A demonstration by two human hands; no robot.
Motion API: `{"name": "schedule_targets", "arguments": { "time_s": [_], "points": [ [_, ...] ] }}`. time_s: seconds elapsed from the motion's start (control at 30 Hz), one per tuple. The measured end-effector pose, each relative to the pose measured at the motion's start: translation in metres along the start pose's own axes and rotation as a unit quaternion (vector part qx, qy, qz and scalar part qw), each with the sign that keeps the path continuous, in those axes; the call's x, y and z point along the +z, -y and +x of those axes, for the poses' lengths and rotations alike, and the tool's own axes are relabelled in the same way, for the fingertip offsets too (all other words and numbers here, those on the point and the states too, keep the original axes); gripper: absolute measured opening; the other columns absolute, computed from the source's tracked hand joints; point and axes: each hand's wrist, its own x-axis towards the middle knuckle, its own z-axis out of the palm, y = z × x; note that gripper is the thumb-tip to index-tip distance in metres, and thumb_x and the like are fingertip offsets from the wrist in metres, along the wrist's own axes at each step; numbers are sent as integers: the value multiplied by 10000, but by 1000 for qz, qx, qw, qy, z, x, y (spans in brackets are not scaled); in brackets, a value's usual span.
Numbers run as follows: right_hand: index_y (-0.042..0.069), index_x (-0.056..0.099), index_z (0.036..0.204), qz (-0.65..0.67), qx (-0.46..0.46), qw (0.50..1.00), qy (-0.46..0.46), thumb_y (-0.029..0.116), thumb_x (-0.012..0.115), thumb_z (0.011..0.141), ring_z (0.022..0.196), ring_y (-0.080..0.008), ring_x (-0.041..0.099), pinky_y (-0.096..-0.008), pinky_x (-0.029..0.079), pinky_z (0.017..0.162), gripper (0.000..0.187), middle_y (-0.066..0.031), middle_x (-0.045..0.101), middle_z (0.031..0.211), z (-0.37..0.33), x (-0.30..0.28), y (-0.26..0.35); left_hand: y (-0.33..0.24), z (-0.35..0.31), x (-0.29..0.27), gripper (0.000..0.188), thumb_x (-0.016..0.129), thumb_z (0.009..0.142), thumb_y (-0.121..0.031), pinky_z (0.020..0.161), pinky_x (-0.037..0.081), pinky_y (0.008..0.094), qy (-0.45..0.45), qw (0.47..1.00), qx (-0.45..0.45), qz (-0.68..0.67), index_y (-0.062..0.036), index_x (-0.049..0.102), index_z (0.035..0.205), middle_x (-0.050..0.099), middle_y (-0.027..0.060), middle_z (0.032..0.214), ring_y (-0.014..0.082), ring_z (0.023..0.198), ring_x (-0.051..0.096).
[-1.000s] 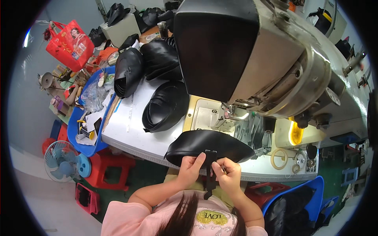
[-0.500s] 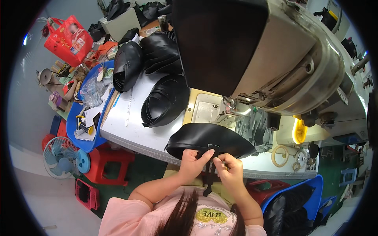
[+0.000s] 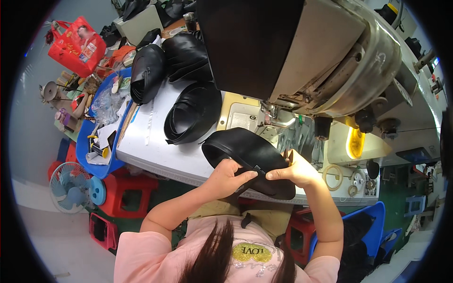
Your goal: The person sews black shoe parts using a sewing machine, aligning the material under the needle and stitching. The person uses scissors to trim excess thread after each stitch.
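A curved black leather-like piece [image 3: 243,144] is held up at the table's front edge, before the sewing machine [image 3: 339,56]. My left hand [image 3: 227,178] grips its near side, thumb on top and fingers hidden beneath. On the other side my right hand [image 3: 297,172] closes round it, its thumb pointing toward the left one. Between the two thumbs lies a small dark tab or strap end [image 3: 258,169]. Something thin and dark shows by my right fingertips, too small to name. The machine's needle area [image 3: 273,115] is just beyond the piece.
On the white table [image 3: 141,141] lie rolled black pieces [image 3: 191,113] and a stack of more [image 3: 186,56]. A blue tub [image 3: 82,141] of clutter stands left, near a fan [image 3: 71,188] and a red stool [image 3: 125,193]. Another blue tub [image 3: 373,231] with black pieces is at right.
The black piece has been turned and tilted, its right end now lower. My right hand has moved right and up to its side. The strap hanging between my hands is mostly out of sight.
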Motion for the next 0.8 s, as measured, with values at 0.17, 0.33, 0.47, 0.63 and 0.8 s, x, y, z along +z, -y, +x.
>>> {"name": "schedule_targets", "arguments": {
  "time_s": [0.17,0.33,0.47,0.63,0.8],
  "points": [
    [-15,631,837,-108,-10,991,-78,72,710,658,629,-83,551,-239,464,598,214,-28,626,736,5,14,7,14,8,-3,199,582,782,-154,599,417,274,-20,1000,12,20,35,593,846,596,125,674,125,596,509],
    [-11,641,823,-127,-58,985,-102,99,709,671,617,-62,533,-234,454,585,199,-10,621,708,10,17,-11,5,4,-4,199,580,779,-154,664,425,293,-53,997,-1,53,14,598,885,613,127,781,194,693,555],
    [-4,646,808,-103,-51,985,-132,104,718,661,602,-67,534,-234,447,574,196,-21,623,698,9,24,-5,-8,1,-7,214,601,756,-168,792,394,339,-108,972,30,207,-26,609,916,610,122,886,244,867,548],
    [-6,619,879,-65,-46,987,-140,86,698,673,654,-101,569,-247,466,643,239,-43,633,769,14,28,0,-17,2,-9,204,622,734,-147,764,402,322,-126,980,10,151,-18,608,892,607,106,837,225,809,548],
    [-18,600,914,8,-63,985,-161,81,707,663,714,-122,582,-259,477,670,291,-76,631,814,22,27,-3,-28,9,-19,172,628,734,-103,688,430,259,-113,977,7,181,17,609,856,620,78,796,114,742,558]
  ]
}}
